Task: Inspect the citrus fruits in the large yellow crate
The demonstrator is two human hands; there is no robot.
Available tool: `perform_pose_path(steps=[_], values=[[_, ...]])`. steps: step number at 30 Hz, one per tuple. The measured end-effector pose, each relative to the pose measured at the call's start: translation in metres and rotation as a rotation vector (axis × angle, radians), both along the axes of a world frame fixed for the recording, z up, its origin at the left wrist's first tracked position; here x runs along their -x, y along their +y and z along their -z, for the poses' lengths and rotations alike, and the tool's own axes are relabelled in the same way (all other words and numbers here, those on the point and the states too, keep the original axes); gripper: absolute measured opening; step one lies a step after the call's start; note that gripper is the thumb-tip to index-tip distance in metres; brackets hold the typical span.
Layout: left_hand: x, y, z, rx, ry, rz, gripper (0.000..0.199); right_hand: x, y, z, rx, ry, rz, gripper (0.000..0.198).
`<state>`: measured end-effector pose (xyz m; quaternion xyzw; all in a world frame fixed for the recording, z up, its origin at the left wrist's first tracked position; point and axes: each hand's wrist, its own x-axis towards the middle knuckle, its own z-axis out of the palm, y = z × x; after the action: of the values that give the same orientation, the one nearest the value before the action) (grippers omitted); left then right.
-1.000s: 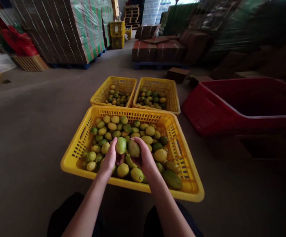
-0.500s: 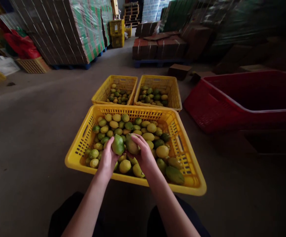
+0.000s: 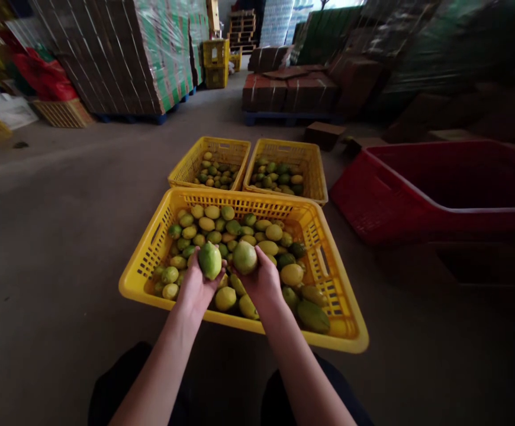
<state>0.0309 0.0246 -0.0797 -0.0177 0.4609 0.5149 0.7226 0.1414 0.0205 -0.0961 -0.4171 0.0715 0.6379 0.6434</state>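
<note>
Fingers of my left hand (image 3: 194,290) curl around a green fruit (image 3: 210,261), the thumb along its left side and some fingertips showing at its lower right. My right hand (image 3: 261,281) cradles a paler, rounder fruit (image 3: 245,258), thumb against its right side; the rest of those fingers are mostly hidden, so I cannot tell whether they are spread or pressed together. I see the two fruits side by side, slightly apart, above the near half of a large yellow crate (image 3: 350,340).

Below and around my hands, more green and yellow fruit lies loose in that crate, with a long green one (image 3: 313,316) in its near right corner. Just beyond the far rim I see two more yellow crates, a left one (image 3: 184,165) and a right one (image 3: 314,171), side by side, both holding fruit. A big red bin (image 3: 368,201) stands to their right. Farther out, I make out a cardboard box (image 3: 324,134) on the floor (image 3: 84,189), flat cartons (image 3: 264,92) on a blue pallet (image 3: 269,119), and a tall wrapped stack (image 3: 169,65) to the left.
</note>
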Motion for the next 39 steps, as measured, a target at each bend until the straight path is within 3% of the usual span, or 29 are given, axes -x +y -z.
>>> perform_pose_path(steps=[3,7,10,15,22,26,31,35,39], values=[[-0.002,0.001,0.001,0.027,-0.027,0.029,0.024,0.001,0.000,-0.002,-0.015,0.029,0.012,0.012],[-0.005,0.003,-0.001,0.050,-0.013,0.011,0.025,-0.003,-0.002,-0.010,-0.110,0.066,-0.096,0.009],[-0.005,0.004,-0.003,0.037,-0.010,0.061,0.024,-0.006,-0.002,-0.013,-0.060,0.126,-0.110,0.013],[-0.004,0.004,0.003,0.071,-0.072,0.129,0.035,-0.008,0.001,-0.004,0.028,0.215,-0.176,0.026],[0.000,0.007,0.010,0.087,0.044,-0.022,0.025,-0.010,0.002,0.002,-0.063,0.104,-0.146,0.022],[0.004,0.009,0.010,0.075,0.008,0.017,0.029,-0.007,0.001,-0.003,-0.075,0.130,-0.145,0.016],[0.000,0.009,0.014,0.156,-0.128,0.086,0.033,-0.007,0.003,0.008,-0.030,0.223,-0.237,0.028],[-0.002,0.008,0.015,0.140,-0.104,0.003,0.030,-0.012,0.004,0.019,0.012,0.174,-0.159,0.024],[0.000,0.005,0.009,0.159,-0.146,-0.056,0.031,-0.018,0.003,0.015,0.061,0.124,-0.067,0.026]])
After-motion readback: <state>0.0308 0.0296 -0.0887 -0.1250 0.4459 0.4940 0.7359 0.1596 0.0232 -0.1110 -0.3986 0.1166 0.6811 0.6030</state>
